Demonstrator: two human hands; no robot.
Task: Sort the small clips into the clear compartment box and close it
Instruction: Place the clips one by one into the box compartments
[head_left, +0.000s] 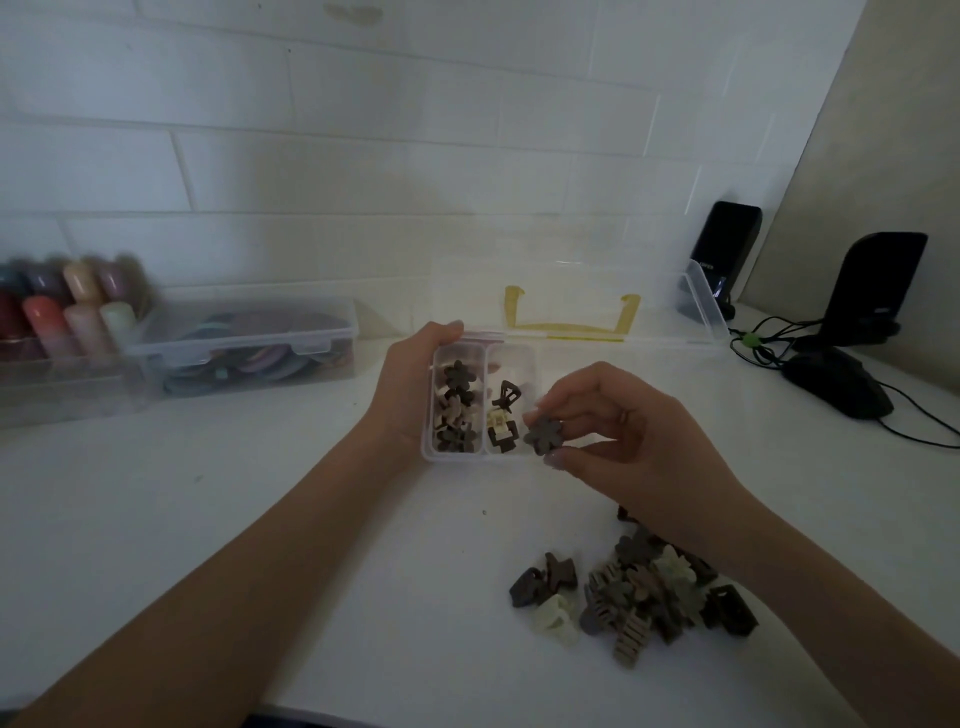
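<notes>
My left hand (410, 384) grips the small clear compartment box (511, 353) from its left side, fingertips over the far rim. Its left compartment holds several dark and tan flower clips (456, 410); the right one holds a few dark and cream clips (501, 421). My right hand (634, 436) pinches a dark grey flower clip (543, 435) between thumb and forefinger, just at the box's right front corner. A pile of loose clips (634, 592) in brown, grey, tan and pale green lies on the white table near my right forearm.
A larger clear case with a yellow handle (571, 312) stands open behind the box. At the left are a lidded clear box of coloured items (244, 343) and a tray of coloured cylinders (67, 312). Two black speakers (878, 291), a mouse (836, 384) and cables occupy the right.
</notes>
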